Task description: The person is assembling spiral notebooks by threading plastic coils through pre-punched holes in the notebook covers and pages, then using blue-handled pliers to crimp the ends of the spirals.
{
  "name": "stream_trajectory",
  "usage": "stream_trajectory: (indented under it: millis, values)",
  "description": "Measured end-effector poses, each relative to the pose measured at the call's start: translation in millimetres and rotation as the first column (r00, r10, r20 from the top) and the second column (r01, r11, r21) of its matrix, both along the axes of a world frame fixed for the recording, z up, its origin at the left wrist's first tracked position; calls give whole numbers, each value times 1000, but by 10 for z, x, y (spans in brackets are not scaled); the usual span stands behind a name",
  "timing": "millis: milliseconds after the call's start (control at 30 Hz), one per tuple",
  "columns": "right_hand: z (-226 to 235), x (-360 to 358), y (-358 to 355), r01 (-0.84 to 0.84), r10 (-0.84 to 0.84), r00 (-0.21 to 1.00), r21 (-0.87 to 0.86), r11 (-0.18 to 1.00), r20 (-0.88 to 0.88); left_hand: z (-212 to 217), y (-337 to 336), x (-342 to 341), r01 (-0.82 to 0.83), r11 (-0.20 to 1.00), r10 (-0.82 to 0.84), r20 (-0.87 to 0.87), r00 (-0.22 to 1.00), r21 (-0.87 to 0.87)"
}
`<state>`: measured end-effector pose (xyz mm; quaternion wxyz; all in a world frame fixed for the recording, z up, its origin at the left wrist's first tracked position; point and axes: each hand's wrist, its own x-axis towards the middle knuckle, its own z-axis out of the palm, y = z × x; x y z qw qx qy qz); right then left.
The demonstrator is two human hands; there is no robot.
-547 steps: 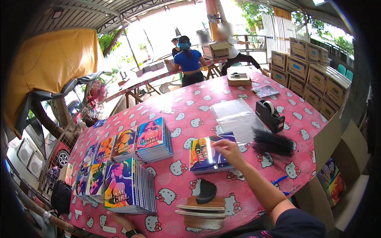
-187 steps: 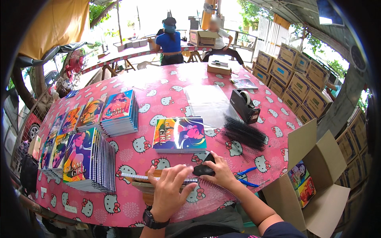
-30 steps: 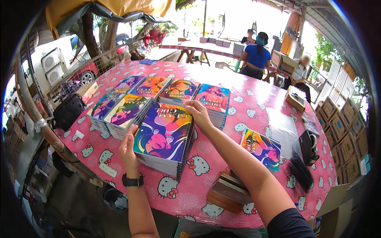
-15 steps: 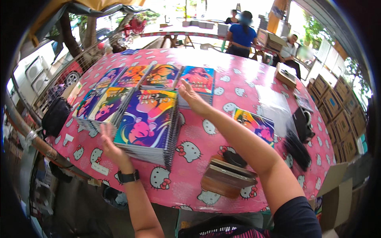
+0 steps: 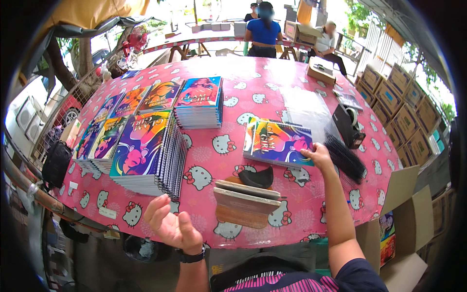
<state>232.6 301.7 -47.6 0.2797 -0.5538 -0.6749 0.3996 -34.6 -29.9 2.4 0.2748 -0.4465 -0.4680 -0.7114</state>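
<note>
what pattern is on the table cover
The glossy pink table cover has white cartoon cat faces with red bows, plus pale flowers; best in the head view.

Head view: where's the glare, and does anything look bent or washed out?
Head view: glare whitens the far side of the pink table and shines on the clear plastic sheets; head view: much of the open background washes out to white; head view: the table's near edge bows, and the picture's corners go black; head view: the notebook stack that the right hand touches looks fairly clear.
</note>
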Motion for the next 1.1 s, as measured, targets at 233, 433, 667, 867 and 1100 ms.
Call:
stream_trajectory:
  millis: [233, 433, 667, 867, 1100]
  values:
    - [514, 9, -710, 54, 187, 880, 483, 874, -436, 241, 284, 283, 104, 925, -79, 85, 993, -366]
    - [700, -332, -1843, -29, 425, 637, 531, 847, -644, 27, 582, 78, 651, 710, -448, 541, 712, -268]
    - [370, -367, -1935, -151, 462, 731, 542, 827, -501, -115, 380, -63, 637, 716, -393, 588, 707, -287]
    - [362, -378, -1976, -235, 456, 827, 533, 813, -329, -146, 388, -168, 680, 674, -425, 602, 676, -289]
    - [476, -569, -2030, -237, 460, 468, 394, 888, -755, -102, 417, -162, 769, 636, -577, 623, 528, -64]
